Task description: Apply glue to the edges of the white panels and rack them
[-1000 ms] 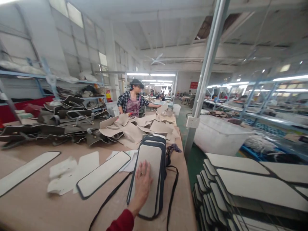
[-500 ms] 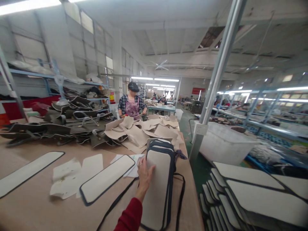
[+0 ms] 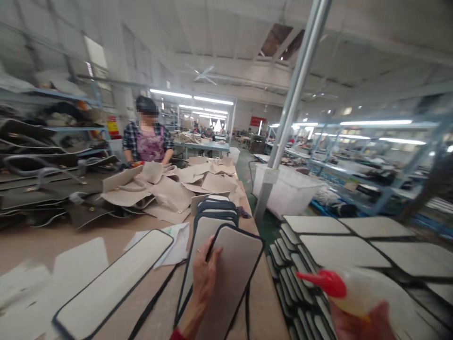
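My left hand (image 3: 205, 276) is closed on the left edge of a long beige panel (image 3: 238, 264) with dark binding and rounded corners. The thumb lies across its face. That panel tilts over a stack of similar dark-edged panels (image 3: 216, 212) on the table. At the lower right, my right hand (image 3: 366, 323), partly cut off and blurred, is wrapped round a translucent squeeze bottle (image 3: 371, 288) with a red pointed nozzle. The nozzle points left. Left of the stack, one more bound panel (image 3: 116, 283) lies flat, with a black strip (image 3: 155, 300) beside it.
Beige bag pieces (image 3: 173, 193) and dark bags with handles (image 3: 46, 184) are heaped across the table's far side. A co-worker (image 3: 148, 137) stands behind them. Piled bound panels (image 3: 343, 250) fill the right side, beyond a metal post (image 3: 283, 137) and a white bin (image 3: 290, 189).
My left hand has lifted and turned the top panel away from the stack. My right hand has come into view with the squeeze bottle. The view has swung right.
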